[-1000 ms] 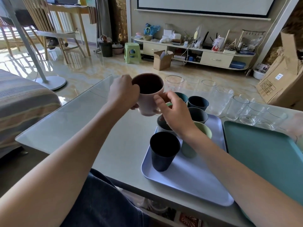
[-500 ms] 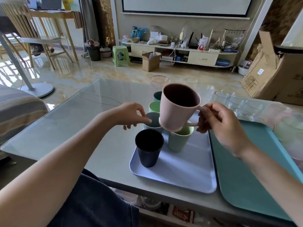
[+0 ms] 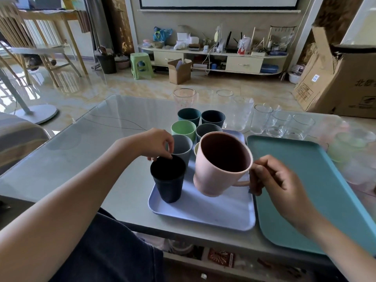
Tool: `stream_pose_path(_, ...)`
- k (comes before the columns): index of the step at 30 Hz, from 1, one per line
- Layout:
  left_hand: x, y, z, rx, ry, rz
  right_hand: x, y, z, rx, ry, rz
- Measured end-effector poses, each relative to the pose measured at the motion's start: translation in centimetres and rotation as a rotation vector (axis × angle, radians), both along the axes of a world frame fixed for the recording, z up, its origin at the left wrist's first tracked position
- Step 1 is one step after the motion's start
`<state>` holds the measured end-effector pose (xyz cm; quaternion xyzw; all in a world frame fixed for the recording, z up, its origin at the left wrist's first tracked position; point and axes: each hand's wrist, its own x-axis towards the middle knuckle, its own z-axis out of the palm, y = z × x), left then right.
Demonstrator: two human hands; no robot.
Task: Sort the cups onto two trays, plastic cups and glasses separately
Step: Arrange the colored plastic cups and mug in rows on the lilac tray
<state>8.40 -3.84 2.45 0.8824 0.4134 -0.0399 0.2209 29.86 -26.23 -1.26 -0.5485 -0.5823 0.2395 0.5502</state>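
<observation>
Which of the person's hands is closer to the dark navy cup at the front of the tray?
Left. The left hand touches the navy cup's rim; the right hand holds the pink mug off to its right.

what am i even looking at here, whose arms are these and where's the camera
There is no machine here: these are a person's two bare arms, filmed by one wide-angle camera worn on their head, looking forward and down. They are sorting cups at a table. The right hand holds a pink mug by its handle, tilted, above the lilac tray. The left hand touches the rim of a dark cup standing on that tray. More plastic cups in green, grey and teal stand behind it. The teal tray beside it holds nothing that shows. Clear glasses wait on the table beyond.
</observation>
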Motion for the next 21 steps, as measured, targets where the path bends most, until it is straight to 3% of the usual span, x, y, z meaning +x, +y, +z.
stream_pose_path(11, -0.2, 0.5, 0.4, -0.059, 0.062, 0.0, -0.6, 0.4, -4.5, -0.301, -0.096, 0.013)
stream_pose_path(21, -0.6, 0.6, 0.2, -0.054, 0.038, -0.005, -2.1, 0.0, -4.9, -0.298, -0.099, -0.063)
